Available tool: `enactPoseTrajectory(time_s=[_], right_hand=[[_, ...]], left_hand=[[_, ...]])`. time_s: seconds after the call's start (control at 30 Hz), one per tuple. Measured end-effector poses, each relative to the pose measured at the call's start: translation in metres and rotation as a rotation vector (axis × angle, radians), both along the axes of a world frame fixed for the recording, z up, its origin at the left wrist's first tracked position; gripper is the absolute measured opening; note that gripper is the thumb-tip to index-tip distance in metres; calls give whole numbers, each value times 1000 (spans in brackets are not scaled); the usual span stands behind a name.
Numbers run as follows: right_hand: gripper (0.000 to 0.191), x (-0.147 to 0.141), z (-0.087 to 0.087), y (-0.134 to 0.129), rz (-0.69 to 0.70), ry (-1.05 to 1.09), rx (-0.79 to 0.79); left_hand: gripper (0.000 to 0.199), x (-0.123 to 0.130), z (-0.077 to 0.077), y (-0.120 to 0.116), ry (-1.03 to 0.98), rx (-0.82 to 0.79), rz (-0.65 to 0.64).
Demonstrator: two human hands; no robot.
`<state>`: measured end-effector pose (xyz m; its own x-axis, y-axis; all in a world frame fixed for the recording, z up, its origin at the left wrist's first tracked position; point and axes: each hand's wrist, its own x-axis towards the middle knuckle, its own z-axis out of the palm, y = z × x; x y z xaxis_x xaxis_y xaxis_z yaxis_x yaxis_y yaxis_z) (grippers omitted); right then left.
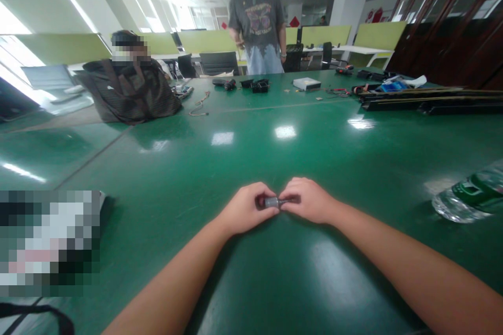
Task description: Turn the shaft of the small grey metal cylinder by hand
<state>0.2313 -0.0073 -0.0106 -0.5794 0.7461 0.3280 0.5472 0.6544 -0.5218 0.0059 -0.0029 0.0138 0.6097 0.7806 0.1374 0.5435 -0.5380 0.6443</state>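
My left hand and my right hand meet just above the green table, near its front edge. Between their fingertips sits a small grey metal cylinder with a thin dark end pointing right. The left fingers pinch the cylinder's body; the right fingers close around its thinner end. Most of the part is hidden by my fingers. Both forearms rest low over the table.
A clear plastic bottle with a green label lies at the right edge. A brown bag stands at the back left with a seated person behind it. Another person stands at the far side. Small black parts, a white box and long black bars lie far back.
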Motion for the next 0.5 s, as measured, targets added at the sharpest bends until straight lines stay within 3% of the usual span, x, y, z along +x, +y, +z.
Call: enactPoseTrajectory(time_s=[0.5], right_hand=[[10,5,3,-1,2,2,8]], left_hand=[[21,-1,-1,-1,3,16,-7]])
